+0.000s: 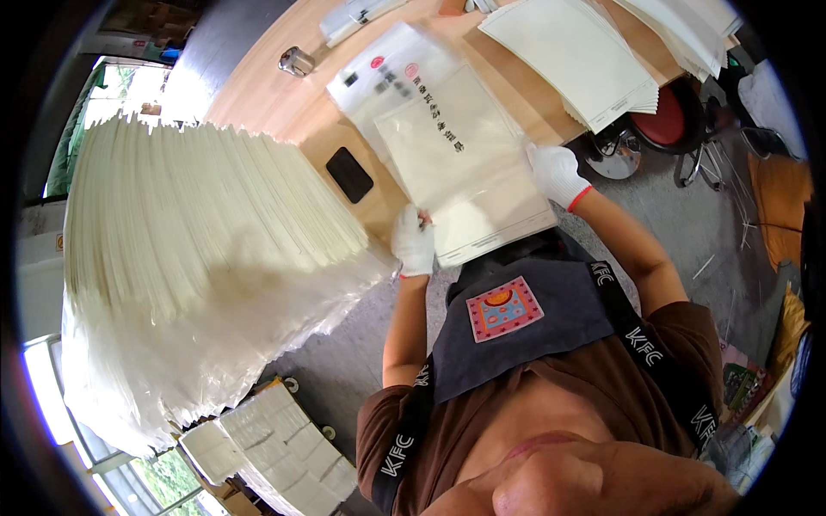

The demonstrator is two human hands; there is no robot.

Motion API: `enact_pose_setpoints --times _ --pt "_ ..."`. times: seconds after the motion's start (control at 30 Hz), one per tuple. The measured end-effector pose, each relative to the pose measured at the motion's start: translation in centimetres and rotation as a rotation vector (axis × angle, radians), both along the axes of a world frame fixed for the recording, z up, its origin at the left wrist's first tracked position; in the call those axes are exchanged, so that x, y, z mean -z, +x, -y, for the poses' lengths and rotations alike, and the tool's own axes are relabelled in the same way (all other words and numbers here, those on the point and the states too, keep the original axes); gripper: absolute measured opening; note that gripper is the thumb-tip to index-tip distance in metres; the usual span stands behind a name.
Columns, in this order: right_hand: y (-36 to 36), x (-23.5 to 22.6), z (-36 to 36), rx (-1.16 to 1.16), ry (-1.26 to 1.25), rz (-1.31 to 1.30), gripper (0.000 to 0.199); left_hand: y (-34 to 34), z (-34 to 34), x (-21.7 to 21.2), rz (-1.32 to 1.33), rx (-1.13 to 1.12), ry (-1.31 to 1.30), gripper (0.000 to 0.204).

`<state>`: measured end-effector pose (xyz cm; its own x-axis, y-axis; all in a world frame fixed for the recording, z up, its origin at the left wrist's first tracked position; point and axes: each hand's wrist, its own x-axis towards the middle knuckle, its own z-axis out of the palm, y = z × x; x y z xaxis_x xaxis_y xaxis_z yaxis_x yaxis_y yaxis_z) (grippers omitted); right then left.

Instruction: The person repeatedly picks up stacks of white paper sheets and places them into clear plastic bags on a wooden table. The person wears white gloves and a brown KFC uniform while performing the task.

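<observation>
Both my hands wear white gloves. My left hand (414, 242) pinches the near left corner of a cream paper envelope (460, 168) lying on the wooden table (267, 95). My right hand (557, 173) presses on the envelope's right edge. The envelope lies partly inside or on a clear plastic sleeve (387, 73) that extends toward the far side. I cannot tell whether the envelope is inside the sleeve.
A tall fanned stack of cream envelopes (198, 215) fills the left, with plastic sleeves (215, 344) beneath it. A black phone (349, 174) lies beside the envelope. More envelope stacks (585, 56) sit at far right. A metal object (296, 61), a red stool (667, 125) and bundled packs (275, 447) are nearby.
</observation>
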<state>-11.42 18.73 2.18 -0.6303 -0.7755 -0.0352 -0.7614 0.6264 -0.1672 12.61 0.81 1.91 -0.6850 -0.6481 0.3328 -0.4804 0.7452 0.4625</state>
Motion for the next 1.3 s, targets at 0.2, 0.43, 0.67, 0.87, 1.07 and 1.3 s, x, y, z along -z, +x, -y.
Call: enact_pose_setpoints --times 0.2,0.43,0.67,0.87,1.07,1.3 --pt "5.2 -3.4 -8.4 -0.231 0.117 0.102 0.022 7.8 -6.0 -1.4 -0.05 0.25 0.15 0.016" --pt "5.8 -0.9 -8.6 -0.167 -0.021 0.168 0.027 4.1 -6.1 -2.9 -0.08 0.197 0.28 0.013" --pt "3.3 0.4 -11.6 -0.219 0.316 0.325 0.031 11.4 -5.8 6.8 0.019 0.199 0.769 0.015" --pt "-4.6 5.9 -5.1 0.343 -0.513 1.174 0.04 2.8 -3.2 6.5 -0.002 -0.098 1.338 0.028" --pt "4.1 4.7 0.6 0.324 -0.921 1.915 0.043 -3.4 -2.5 -17.0 -0.078 0.22 0.642 0.033" --pt "4.7 -12.4 11.0 -0.492 -0.971 1.728 0.051 4.8 -3.7 -36.3 -0.295 0.266 -0.359 0.021"
